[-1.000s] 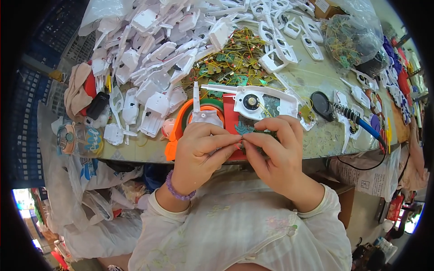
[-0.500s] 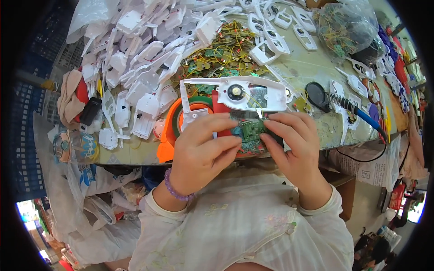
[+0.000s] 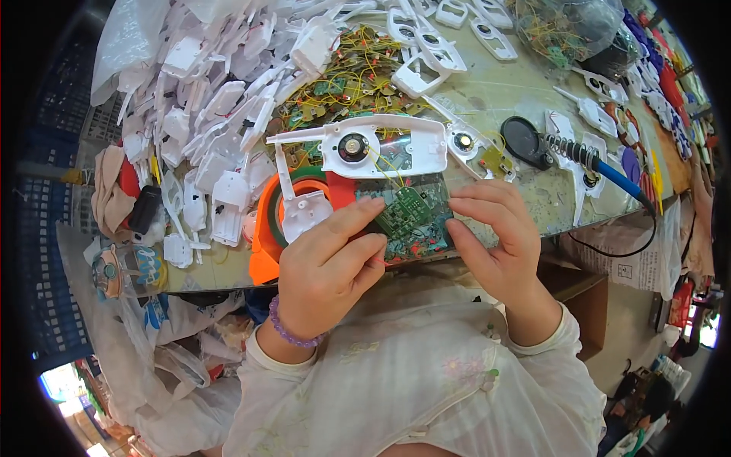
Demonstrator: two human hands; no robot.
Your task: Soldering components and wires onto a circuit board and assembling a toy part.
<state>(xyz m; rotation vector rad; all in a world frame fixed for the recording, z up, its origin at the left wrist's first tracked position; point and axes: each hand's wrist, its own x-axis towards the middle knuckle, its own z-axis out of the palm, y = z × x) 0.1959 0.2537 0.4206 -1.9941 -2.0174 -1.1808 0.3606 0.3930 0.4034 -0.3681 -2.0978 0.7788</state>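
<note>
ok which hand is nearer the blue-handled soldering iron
Right: the right hand is apart, to the left of the blue-handled soldering iron; the left hand is farther left, at the green circuit board.

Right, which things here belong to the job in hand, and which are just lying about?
Seemingly in the job:
green circuit board, between the left hand and right hand
white casing
its round speaker

Probably just lying about:
beige cloth
black oblong object
translucent bag, upper left

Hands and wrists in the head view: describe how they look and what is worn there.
The left hand is gloveless, with a purple beaded bracelet at the wrist; the right hand is gloveless too, its wrist unadorned. Off-white sleeves end short of both wrists.
</note>
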